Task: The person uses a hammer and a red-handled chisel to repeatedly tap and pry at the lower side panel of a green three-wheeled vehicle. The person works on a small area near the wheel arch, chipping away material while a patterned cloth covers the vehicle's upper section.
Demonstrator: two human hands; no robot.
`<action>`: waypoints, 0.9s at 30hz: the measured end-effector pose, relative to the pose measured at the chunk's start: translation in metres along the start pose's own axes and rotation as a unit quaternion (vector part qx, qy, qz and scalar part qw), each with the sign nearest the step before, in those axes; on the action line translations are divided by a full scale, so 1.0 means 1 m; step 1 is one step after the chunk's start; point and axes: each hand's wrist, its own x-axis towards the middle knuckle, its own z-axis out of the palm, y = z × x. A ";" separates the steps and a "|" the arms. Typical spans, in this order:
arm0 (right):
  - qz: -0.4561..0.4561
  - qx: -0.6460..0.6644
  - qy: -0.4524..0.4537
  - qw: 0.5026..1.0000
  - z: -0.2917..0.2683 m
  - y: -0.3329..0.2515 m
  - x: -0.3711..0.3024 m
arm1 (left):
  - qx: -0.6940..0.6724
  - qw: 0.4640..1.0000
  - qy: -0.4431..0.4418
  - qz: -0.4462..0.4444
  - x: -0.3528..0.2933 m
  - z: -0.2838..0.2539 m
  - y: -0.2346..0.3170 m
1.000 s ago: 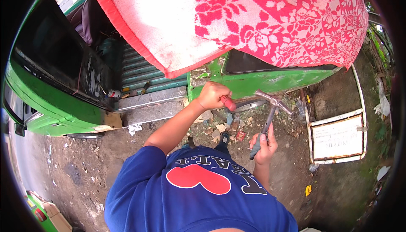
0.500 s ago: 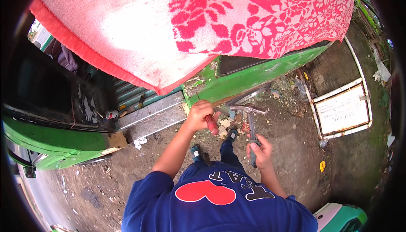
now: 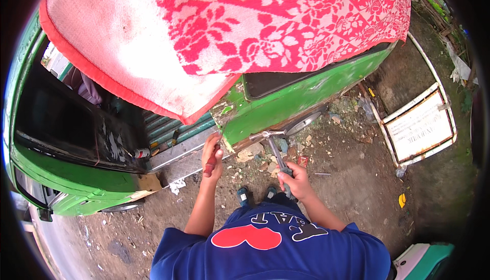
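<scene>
Grey metal hammer (image 3: 276,150) with a slim shank and darker grip sat in the right hand (image 3: 297,184), its narrow crosswise head out in front.
Right fingers were wrapped around the grip; left hand (image 3: 211,152) was closed around a red tool with a rounded handle (image 3: 210,166), near the corner of a green-painted metal vehicle panel (image 3: 306,93); tip too small to make out. Hammer judged stiff and head-heavy, best held low on the grip, likely less slippery than the smooth shank; red tool judged light and hard, best held around its handle. Panel paint was chipped at the edge. Above: soft, napped pink-and-red floral blanket (image 3: 286,19). Below: textured silver metal step (image 3: 181,167), angular rubble (image 3: 250,152).
</scene>
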 end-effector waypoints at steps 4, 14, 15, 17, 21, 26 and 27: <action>0.008 -0.032 -0.033 0.999 -0.029 0.012 0.003 | -0.137 0.984 0.018 -0.109 -0.040 -0.003 -0.010; 0.122 -0.161 -0.076 0.976 -0.129 0.089 0.017 | 0.048 0.994 -0.062 -0.076 -0.104 0.046 0.003; 0.112 -0.197 -0.061 0.972 -0.135 0.095 0.015 | 0.058 0.992 -0.078 -0.084 -0.109 0.053 -0.001; 0.089 -0.268 -0.036 0.959 -0.147 0.116 0.012 | 0.080 0.986 -0.105 -0.100 -0.117 0.062 -0.006; -0.057 -0.387 0.021 0.920 -0.172 0.161 0.000 | 0.091 0.980 -0.119 -0.134 -0.124 0.076 0.003; 0.058 -0.193 0.072 0.977 -0.168 0.175 -0.024 | 0.130 0.976 -0.152 -0.090 -0.114 0.078 0.031; 0.069 -0.132 0.087 0.985 -0.169 0.177 -0.027 | 0.127 0.979 -0.143 -0.068 -0.111 0.081 0.033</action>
